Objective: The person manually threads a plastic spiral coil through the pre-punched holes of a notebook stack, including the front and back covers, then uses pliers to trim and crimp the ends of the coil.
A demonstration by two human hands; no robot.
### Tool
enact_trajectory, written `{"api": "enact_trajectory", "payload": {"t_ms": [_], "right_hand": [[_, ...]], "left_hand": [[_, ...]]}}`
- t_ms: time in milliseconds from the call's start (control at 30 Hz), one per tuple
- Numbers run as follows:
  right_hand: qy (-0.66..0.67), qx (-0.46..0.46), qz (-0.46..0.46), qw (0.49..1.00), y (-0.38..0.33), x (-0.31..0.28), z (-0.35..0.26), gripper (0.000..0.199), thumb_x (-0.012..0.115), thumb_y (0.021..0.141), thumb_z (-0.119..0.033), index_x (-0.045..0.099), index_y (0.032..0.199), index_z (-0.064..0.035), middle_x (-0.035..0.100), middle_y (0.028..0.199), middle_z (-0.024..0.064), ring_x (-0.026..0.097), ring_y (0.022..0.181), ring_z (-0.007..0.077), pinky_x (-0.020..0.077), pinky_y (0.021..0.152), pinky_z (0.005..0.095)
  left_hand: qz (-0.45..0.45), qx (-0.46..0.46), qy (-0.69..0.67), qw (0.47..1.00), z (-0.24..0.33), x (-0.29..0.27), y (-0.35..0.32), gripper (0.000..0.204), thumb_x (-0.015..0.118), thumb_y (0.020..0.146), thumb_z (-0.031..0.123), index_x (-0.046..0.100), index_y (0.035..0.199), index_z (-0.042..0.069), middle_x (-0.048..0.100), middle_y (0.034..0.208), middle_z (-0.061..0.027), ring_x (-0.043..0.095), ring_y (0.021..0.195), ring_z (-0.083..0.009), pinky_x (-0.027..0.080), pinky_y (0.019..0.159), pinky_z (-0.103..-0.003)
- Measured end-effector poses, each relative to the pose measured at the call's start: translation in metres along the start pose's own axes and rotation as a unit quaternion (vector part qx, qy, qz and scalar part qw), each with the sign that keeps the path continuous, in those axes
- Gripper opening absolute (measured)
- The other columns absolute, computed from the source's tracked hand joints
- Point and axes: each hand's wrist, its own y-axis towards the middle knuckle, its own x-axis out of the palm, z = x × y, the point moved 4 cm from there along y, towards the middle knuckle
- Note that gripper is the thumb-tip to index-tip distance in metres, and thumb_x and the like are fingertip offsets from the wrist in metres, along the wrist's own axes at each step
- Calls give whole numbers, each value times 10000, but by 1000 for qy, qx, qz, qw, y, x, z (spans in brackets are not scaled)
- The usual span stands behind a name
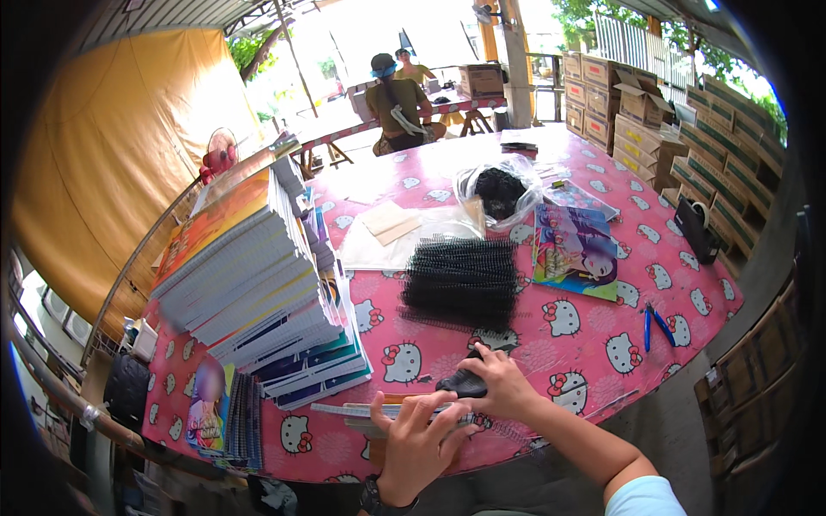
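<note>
At the table's near edge, my left hand (422, 439) grips an unbound notebook (361, 411) whose edge has a row of punched holes. Its fingers bend over the upper side of the sheets, partly hiding them. Just right of it, my right hand (501, 384) has its thumb and fingers round a small dark black object (460, 379), its kind unclear, against the notebook's end. Beyond my hands lies a thick pile of black spiral binding coils (460, 284). A tall stack of punched notebooks (258, 275) leans to the left.
Cutting pliers with blue handles (659, 328) lie right. A colourful notebook (575, 251), a plastic bag of black coils (499, 191) and a tape dispenser (697, 230) are farther back. Spiral-bound notebooks (237, 421) stand near left. Two people (397, 103) sit at another table; cartons (602, 99) are stacked right.
</note>
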Motion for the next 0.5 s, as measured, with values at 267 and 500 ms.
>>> {"api": "enact_trajectory", "payload": {"t_ms": [267, 500], "right_hand": [[618, -41, -149, 770, -6, -66, 1, 419, 700, 817, -298, 620, 1112, -10, 594, 1126, 101, 553, 1037, 169, 443, 883, 328], [464, -70, -152, 870, 16, -77, -1, 414, 679, 812, -362, 694, 1003, 5, 623, 1144, 202, 543, 1130, 257, 424, 936, 390]], "left_hand": [[46, -67, 1, 997, -26, -6, -1, 250, 747, 726, 358, 667, 884, 182, 618, 869, 33, 575, 933, -181, 17, 1097, -530], [51, -74, -17, 996, -35, -5, -6, 270, 792, 669, 332, 660, 847, 178, 604, 756, 52, 576, 826, -147, 79, 1093, -514]]}}
